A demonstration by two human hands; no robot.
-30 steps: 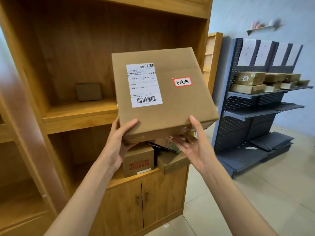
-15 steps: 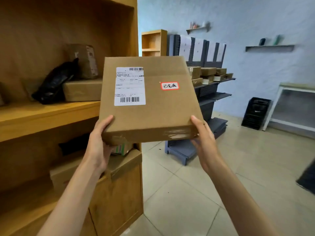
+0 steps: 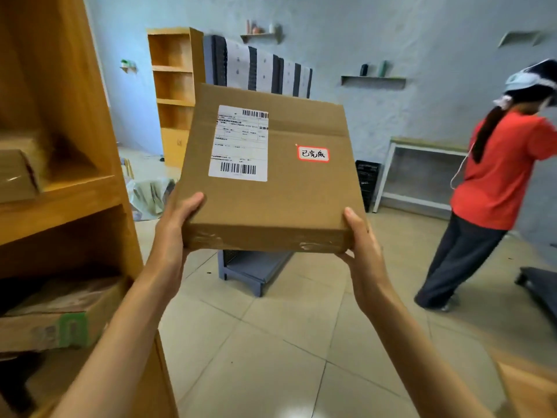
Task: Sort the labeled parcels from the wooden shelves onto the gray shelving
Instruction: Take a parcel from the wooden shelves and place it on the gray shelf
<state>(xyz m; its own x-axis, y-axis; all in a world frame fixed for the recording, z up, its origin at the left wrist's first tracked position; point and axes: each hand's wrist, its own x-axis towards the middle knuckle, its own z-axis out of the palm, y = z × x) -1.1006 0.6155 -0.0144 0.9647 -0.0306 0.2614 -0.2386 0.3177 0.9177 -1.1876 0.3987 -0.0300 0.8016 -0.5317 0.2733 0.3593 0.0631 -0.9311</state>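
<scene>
parcel (image 3: 286, 188) hides most gray shelving (image 3: 256, 268); person (image 3: 494, 188) stands right.

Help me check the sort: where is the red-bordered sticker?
In the head view, the red-bordered sticker sits on the held parcel, right of the white shipping label.

the parcel (image 3: 271, 188) hides most of the gray shelving (image 3: 256, 270) behind it.
</scene>
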